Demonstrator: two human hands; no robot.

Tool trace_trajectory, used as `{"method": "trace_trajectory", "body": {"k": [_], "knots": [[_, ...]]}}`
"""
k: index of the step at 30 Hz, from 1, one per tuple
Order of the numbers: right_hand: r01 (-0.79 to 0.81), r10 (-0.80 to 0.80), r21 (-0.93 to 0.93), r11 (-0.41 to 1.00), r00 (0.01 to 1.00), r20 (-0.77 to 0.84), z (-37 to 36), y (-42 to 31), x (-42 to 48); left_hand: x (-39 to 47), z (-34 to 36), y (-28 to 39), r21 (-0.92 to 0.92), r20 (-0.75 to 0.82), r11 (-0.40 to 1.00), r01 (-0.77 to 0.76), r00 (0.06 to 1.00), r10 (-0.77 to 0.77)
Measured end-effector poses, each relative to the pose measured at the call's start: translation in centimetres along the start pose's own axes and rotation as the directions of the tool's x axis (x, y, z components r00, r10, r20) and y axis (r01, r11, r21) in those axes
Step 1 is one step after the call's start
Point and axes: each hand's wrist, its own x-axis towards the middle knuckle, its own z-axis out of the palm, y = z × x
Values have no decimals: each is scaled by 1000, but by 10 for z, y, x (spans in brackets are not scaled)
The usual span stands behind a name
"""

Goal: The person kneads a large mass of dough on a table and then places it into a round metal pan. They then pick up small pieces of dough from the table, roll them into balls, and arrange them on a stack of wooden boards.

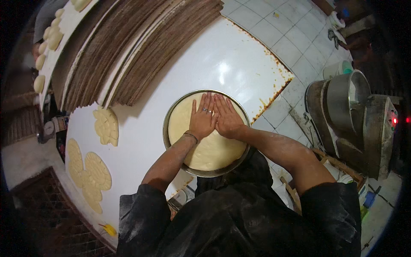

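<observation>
A round metal pan [165, 128] sits at the front edge of the white table, close to my body. Pale smooth dough [212, 151] fills it nearly to the wall all round. My left hand [204, 117], with a ring and a bracelet, lies flat on the dough's far half. Beside it my right hand [227, 117] also presses flat, the two thumbs touching or overlapping. The fingertips of both hands reach almost to the pan's far rim. Neither hand grips anything.
Stacked boards [154, 48] stand on the white table [212, 64] at the far left, with dough pieces [53, 38] on top. Shaped flat dough [107, 127] and a larger dough figure [88, 180] lie left. A mixer with a metal bowl [345, 93] stands on the tiled floor [298, 35] at right.
</observation>
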Motion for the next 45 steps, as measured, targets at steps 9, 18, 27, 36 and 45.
{"method": "trace_trajectory", "body": {"k": [9, 18, 27, 36, 45], "knots": [[17, -14, -102, 995, 999, 36, 4, -18, -17, -70, 21, 42, -9, -12, 972, 234, 972, -234], [-126, 127, 25, 992, 992, -10, 10, -77, -39, -121, 14, 8, -390, -173, 859, 331, 890, -422], [-48, 58, -140, 989, 996, 66, 23, -97, -56, -111, 25, -12, -239, -175, 810, 535, 797, -578], [442, -419, -15, 897, 859, 295, 29, -122, -57, -138, -51, -61, -929, -122, 344, 136, 765, -632], [574, -576, 86, 814, 779, 250, 38, -139, -45, -128, -75, -65, -884, -125, 397, 246, 695, -709]]}}
